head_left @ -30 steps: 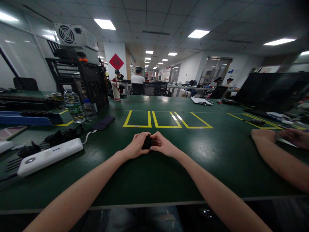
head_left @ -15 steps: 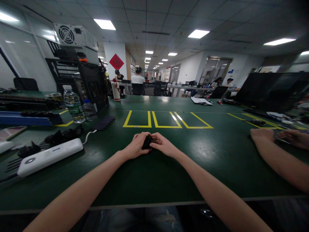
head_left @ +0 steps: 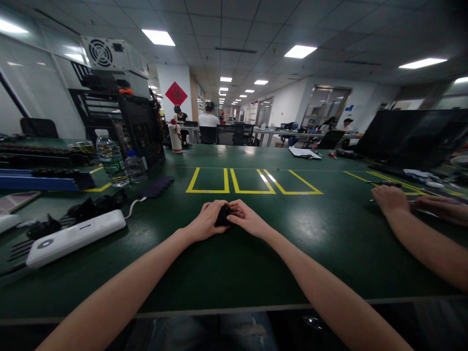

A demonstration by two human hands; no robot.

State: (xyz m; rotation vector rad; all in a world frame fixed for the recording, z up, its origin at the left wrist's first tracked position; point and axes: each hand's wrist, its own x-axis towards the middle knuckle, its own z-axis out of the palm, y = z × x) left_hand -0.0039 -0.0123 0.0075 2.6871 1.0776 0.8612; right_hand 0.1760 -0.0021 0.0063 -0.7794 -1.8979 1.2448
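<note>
A small black object (head_left: 222, 216) sits between my two hands over the green table (head_left: 234, 273); fingers cover much of it and its kind does not show. My left hand (head_left: 207, 220) wraps around its left side, fingers closed over the top. From the right, my right hand (head_left: 245, 217) closes on it with thumb and bent fingers. Just beyond my hands, yellow tape outlines (head_left: 252, 191) mark the tabletop.
At left lie a white power strip (head_left: 76, 238) and a dark pixelated item (head_left: 157, 187). Water bottle (head_left: 110, 163) and computer case (head_left: 137, 126) stand behind. A co-worker's hand (head_left: 391, 199) works at right, near a black monitor (head_left: 413, 136). A clipboard (head_left: 303, 152) lies farther back.
My hands and the black object have barely moved. At the right, the co-worker's near hand has shifted a little left and away from me.
</note>
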